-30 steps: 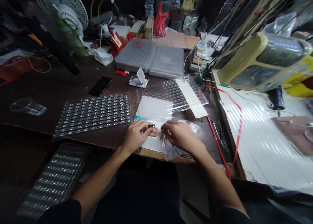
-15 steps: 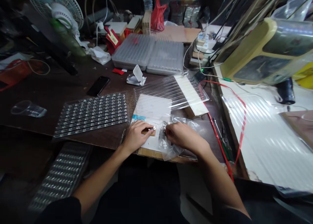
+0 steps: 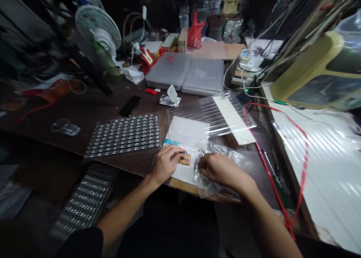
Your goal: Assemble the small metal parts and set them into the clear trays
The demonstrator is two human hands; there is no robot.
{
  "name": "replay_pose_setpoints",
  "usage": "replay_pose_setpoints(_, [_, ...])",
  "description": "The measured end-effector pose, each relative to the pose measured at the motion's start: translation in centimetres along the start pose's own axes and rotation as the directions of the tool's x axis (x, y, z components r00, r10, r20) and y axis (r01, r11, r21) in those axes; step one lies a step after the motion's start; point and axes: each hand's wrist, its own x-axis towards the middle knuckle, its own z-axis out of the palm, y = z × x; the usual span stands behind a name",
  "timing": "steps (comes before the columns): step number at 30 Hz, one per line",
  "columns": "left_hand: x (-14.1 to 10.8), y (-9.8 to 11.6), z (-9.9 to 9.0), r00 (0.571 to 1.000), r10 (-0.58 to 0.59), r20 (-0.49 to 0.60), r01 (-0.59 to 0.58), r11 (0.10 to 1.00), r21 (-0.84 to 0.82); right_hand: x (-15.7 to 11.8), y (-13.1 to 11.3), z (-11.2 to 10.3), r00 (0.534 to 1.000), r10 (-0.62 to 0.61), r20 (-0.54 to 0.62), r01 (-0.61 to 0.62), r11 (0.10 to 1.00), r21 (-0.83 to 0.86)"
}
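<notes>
Clear plastic bag (image 3: 221, 151), thin, shiny, crumpled, lying at the near edge of a white card sheet (image 3: 186, 132) and running under the right hand (image 3: 222, 171). Right hand has its fingers curled and bunched down on the bag, gathering the film, not spread. Left hand (image 3: 166, 164) is closed in a pinch, thumb and fingers coming together on a small shiny metal piece (image 3: 184, 152); the piece is tiny, exact shape hard to tell. Just below it sits a small tan block (image 3: 185, 160), rough-looking, touching the left fingers. The two hands are near each other, a narrow gap between them.

Card sheet has a blue strip (image 3: 172, 141) on its left edge and rests on a wooden board (image 3: 180, 185). Beyond it lies a ridged clear plastic sheet (image 3: 203, 117) with a long white strip (image 3: 232, 119) under it. To the left, on the dark brown tabletop (image 3: 135, 167), is a flat blister tray (image 3: 122, 135) with rows of small shiny metal parts; a similar tray (image 3: 84, 201) sits lower, off the edge. Farther up: black phone (image 3: 130, 105), white folded stand (image 3: 170, 96), two grey ribbed plastic cases (image 3: 186, 73). Red strap (image 3: 273, 186) runs along the right side.
</notes>
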Motion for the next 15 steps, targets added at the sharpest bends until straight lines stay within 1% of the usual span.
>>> replay_pose_setpoints(2, [1.3, -1.0, -1.4, 0.996, -0.013, -0.089, 0.017, 0.999, 0.039, 0.1, 0.4, -0.1, 0.999, -0.036, -0.032, 0.038, 0.996, 0.079])
replay_pose_setpoints(3, [2.2, -1.9, -2.3, 0.994, -0.022, -0.107, 0.030, 0.997, 0.071, 0.3, 0.6, -0.2, 0.996, -0.067, -0.059, 0.074, 0.991, 0.116])
replay_pose_setpoints(5, [4.6, -4.3, -4.5, 0.993, -0.051, -0.107, 0.066, 0.988, 0.141, 0.6, 0.5, -0.1, 0.981, -0.144, -0.132, 0.165, 0.972, 0.167])
replay_pose_setpoints(6, [5.9, -5.8, -5.6, 0.991, -0.083, -0.108, 0.101, 0.979, 0.175, 0.9, 0.4, 0.1, 0.969, -0.176, -0.174, 0.208, 0.961, 0.184])
replay_pose_setpoints(8, [8.6, -8.7, -7.4, 0.981, -0.168, -0.101, 0.189, 0.947, 0.259, 1.5, -0.1, 0.6, 0.951, -0.207, -0.231, 0.258, 0.942, 0.214])
replay_pose_setpoints(9, [9.8, -10.0, -8.0, 0.975, -0.211, -0.076, 0.224, 0.926, 0.303, 1.8, -0.4, 1.0, 0.946, -0.206, -0.248, 0.264, 0.937, 0.230])
replay_pose_setpoints(10, [10.8, -11.2, -8.5, 0.970, -0.239, -0.047, 0.240, 0.909, 0.340, 2.2, -0.7, 1.4, 0.944, -0.198, -0.265, 0.265, 0.932, 0.246])
replay_pose_setpoints(12, [12.4, -12.8, -9.0, 0.966, -0.259, 0.010, 0.234, 0.890, 0.390, 2.9, -1.1, 2.3, 0.934, -0.188, -0.302, 0.273, 0.923, 0.271])
replay_pose_setpoints(15, [13.4, -13.9, -9.3, 0.966, -0.249, 0.063, 0.198, 0.879, 0.434, 3.7, -1.4, 3.3, 0.915, -0.194, -0.354, 0.305, 0.907, 0.291])
